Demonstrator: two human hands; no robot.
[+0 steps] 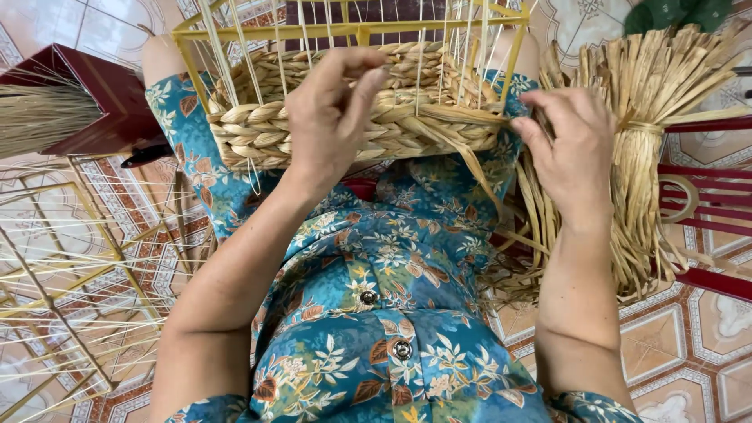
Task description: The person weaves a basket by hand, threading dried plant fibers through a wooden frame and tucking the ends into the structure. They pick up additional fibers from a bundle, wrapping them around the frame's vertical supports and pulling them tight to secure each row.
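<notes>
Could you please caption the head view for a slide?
Left hand and right hand weave straw into a basket on a yellow frame.

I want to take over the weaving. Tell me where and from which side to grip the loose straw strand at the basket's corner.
Grip the loose straw strand just below the right corner of the half-woven basket, coming from the right, as the right hand does. There it leaves the weave and hangs free; the yellow frame likely blocks other approaches.
</notes>
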